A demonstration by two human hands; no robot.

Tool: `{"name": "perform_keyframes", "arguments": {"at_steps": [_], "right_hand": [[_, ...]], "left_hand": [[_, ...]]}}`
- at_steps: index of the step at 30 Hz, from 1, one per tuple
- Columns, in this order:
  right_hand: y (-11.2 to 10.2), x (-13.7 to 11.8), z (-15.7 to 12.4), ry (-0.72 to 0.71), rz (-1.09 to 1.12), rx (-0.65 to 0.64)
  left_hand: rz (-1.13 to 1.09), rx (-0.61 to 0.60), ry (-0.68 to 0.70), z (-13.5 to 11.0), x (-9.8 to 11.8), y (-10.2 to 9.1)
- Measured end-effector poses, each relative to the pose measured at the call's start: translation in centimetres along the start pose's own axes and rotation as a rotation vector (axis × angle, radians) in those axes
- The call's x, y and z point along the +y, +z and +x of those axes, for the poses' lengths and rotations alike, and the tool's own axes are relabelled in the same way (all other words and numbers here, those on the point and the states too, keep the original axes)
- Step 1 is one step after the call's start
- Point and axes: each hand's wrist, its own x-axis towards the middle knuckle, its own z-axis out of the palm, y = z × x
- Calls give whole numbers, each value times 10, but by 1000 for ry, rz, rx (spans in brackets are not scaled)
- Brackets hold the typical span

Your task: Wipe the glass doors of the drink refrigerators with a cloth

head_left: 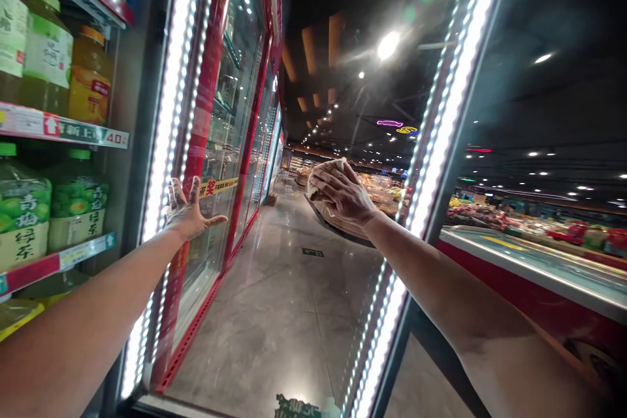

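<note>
An opened glass cooler door (294, 313), edged by bright LED strips, stands in front of me. My right hand (345, 192) presses a pale, crumpled cloth (316, 181) to the middle of its glass. Over by the left LED strip (166, 144), my left hand (189, 212) is spread, with fingers apart and nothing in it. It looks to be against the glass or the frame there; exact contact is hard to tell.
At left, cooler shelves hold green tea bottles (78, 199) and an orange-capped bottle (91, 75), with price strips (98, 136) along the edges. Red-framed coolers (245, 209) line the aisle. A chest freezer (539, 268) is at right. Seen through the glass is a grey floor (274, 274).
</note>
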Motion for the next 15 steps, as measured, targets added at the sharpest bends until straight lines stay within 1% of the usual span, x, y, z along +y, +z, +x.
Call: {"name": "perform_keyframes", "arguments": {"at_steps": [1, 4, 5, 6, 7, 8, 10, 12, 13, 14, 15], "right_hand": [[-2, 2, 2, 58, -11, 34], [-3, 3, 13, 347, -58, 201], [-2, 2, 16, 410, -69, 235], [0, -1, 19, 435, -75, 248], [3, -4, 21, 422, -78, 242], [7, -7, 22, 378, -77, 218], [11, -11, 21, 230, -62, 134], [12, -10, 20, 85, -42, 45], [10, -8, 20, 53, -35, 24], [9, -5, 21, 62, -32, 30], [7, -3, 22, 110, -34, 58]], "left_hand": [[1, -3, -4, -1, 1, -1], [4, -4, -10, -1, 6, -4], [9, 2, 0, 0, 8, -6], [20, 9, 22, 2, 9, -7], [36, 19, 56, 4, 10, -9], [52, 34, 104, 7, 11, -9], [72, 63, 211, 14, 10, -10], [69, 78, 281, 19, 8, -10], [66, 77, 296, 21, 7, -9], [68, 74, 303, 23, 6, -9], [76, 70, 302, 24, 6, -10]]}}
